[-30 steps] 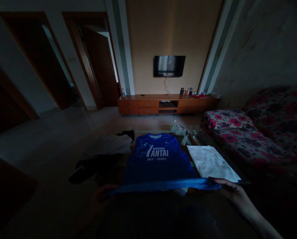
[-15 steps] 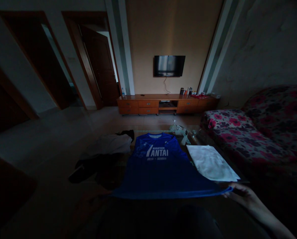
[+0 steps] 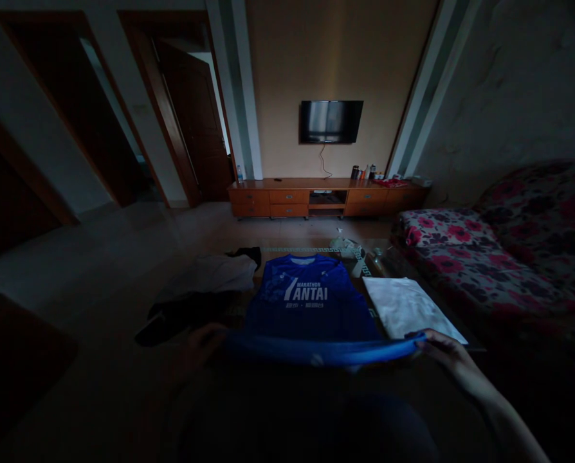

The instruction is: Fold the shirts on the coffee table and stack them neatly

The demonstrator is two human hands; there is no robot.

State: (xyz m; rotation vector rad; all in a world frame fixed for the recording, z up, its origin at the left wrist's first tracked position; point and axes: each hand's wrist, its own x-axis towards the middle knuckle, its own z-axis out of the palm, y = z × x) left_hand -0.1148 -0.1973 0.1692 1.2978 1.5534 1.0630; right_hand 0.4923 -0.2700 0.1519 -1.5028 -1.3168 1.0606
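- Your right hand (image 3: 444, 354) has its fingers pinched on the right corner of the hem of the blue vest (image 3: 309, 299), and your left hand (image 3: 200, 344), dim in the shadow, appears to have its fingers closed on the left corner.
- The hem is lifted and rolled up toward the chest print, so by my reading you are in the first fold: the bottom edge is raised but not laid down, and the sides and top are still flat and unfolded.
- The vest lies face up on the low counter (image 3: 379, 257) right in front of you, neck hole at the far end.
- Just right of it, a folded white garment (image 3: 410, 308) lies flat; that one looks finished.
- To the left, a pale garment (image 3: 215, 273) and a dark garment (image 3: 186, 312) lie crumpled and unfolded; they look like what is left.
- Farther right stands the floral sofa (image 3: 500, 257).
- At the far wall are the wooden TV cabinet (image 3: 323, 199) and the television (image 3: 330, 121).
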